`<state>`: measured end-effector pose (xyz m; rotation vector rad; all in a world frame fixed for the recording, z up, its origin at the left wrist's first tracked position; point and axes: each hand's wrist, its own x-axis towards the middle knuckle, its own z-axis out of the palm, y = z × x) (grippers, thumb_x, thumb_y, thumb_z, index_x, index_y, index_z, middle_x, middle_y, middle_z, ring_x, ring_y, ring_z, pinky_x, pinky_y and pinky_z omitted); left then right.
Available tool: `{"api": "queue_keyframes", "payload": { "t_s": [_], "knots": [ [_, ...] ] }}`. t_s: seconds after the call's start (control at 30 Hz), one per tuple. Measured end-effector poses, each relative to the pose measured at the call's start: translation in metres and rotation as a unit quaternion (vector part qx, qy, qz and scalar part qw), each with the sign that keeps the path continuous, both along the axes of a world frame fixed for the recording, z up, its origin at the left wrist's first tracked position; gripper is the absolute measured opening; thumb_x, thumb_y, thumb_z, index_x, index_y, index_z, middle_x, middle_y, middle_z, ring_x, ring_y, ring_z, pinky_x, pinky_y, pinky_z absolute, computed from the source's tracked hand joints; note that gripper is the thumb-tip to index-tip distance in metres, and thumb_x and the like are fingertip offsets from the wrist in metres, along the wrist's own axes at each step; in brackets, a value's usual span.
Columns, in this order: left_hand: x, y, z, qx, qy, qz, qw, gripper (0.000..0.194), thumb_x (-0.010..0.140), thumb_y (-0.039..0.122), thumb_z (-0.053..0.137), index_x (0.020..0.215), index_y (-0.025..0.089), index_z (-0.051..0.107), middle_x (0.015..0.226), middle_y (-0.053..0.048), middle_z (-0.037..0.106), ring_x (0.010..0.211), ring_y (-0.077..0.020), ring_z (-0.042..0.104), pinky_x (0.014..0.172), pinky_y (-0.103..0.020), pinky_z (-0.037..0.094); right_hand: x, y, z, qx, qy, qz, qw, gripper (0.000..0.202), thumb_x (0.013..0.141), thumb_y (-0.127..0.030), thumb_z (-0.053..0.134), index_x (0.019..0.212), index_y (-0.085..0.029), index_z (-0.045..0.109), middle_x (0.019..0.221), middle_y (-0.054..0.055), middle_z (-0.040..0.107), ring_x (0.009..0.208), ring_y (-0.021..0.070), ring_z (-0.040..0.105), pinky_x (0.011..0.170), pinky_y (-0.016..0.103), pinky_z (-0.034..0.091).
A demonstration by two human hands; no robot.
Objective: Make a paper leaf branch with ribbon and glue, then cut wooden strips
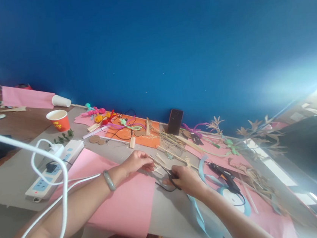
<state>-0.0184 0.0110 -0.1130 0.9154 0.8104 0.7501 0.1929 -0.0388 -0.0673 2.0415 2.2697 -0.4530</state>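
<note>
Black-handled scissors are in my right hand, its fingers wrapped round the handles and the blades pointing up and left. My left hand, with a bangle at the wrist, is pinched beside the blade tips; what lies between its fingers is too small to make out. Pink paper spreads under my left forearm. Just beyond both hands lie thin pale strips and a heap of dry straw-like stems. A light blue ribbon hangs down beside my right wrist.
A white power strip with looping white cables stands left, near a red paper cup. A phone leans on the blue wall. Orange paper bears craft bits. At right lie a black glue gun and dried leaves.
</note>
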Motion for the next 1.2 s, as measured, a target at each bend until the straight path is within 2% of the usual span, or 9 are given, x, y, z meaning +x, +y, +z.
{"api": "queue_keyframes", "payload": {
  "t_s": [0.13,0.3,0.63,0.97,1.2],
  "knots": [
    [-0.001,0.000,0.002,-0.010,-0.006,-0.001,1.000,0.028,0.056,0.031,0.079,0.067,0.010,0.063,0.066,-0.007,0.070,0.058,-0.0154,0.067,0.060,-0.026,0.052,0.002,0.000,0.001,0.000,-0.032,0.008,0.999,0.038,0.072,-0.056,0.063,0.061,-0.021,0.054,0.055,0.000,0.052,0.053,0.0133,0.044,0.050,0.024,0.023],
    [-0.002,0.001,-0.002,0.001,-0.016,-0.014,1.000,0.030,0.059,0.034,0.078,0.070,0.009,0.065,0.070,-0.009,0.071,0.061,-0.0160,0.068,0.063,-0.027,0.053,0.003,-0.001,0.003,0.005,-0.068,0.013,0.998,0.034,0.075,-0.053,0.062,0.066,-0.021,0.057,0.059,0.002,0.057,0.057,0.0160,0.051,0.051,0.025,0.023],
    [0.000,-0.002,-0.002,-0.017,0.020,-0.045,0.999,0.034,0.057,0.038,0.079,0.067,0.010,0.064,0.068,-0.008,0.070,0.057,-0.0170,0.067,0.056,-0.027,0.053,-0.002,-0.001,0.001,0.019,-0.082,0.023,0.996,0.030,0.077,-0.050,0.062,0.068,-0.021,0.059,0.062,0.003,0.062,0.061,0.0185,0.057,0.052,0.025,0.023],
    [0.002,-0.002,-0.011,-0.026,0.024,-0.065,0.997,0.036,0.055,0.039,0.080,0.065,0.010,0.060,0.065,-0.008,0.069,0.054,-0.0165,0.066,0.051,-0.026,0.052,-0.005,-0.003,0.001,0.015,-0.130,0.031,0.991,0.025,0.078,-0.045,0.061,0.072,-0.021,0.061,0.067,0.005,0.066,0.067,0.0220,0.062,0.053,0.026,0.022],
    [0.003,-0.005,-0.015,-0.030,0.004,-0.068,0.997,0.040,0.055,0.042,0.081,0.067,0.010,0.060,0.062,-0.007,0.068,0.054,-0.0169,0.066,0.052,-0.026,0.051,-0.006,-0.004,-0.001,-0.004,-0.128,0.022,0.992,0.022,0.079,-0.040,0.062,0.070,-0.020,0.061,0.070,0.007,0.067,0.071,0.0241,0.065,0.053,0.027,0.025]
  ]
}}
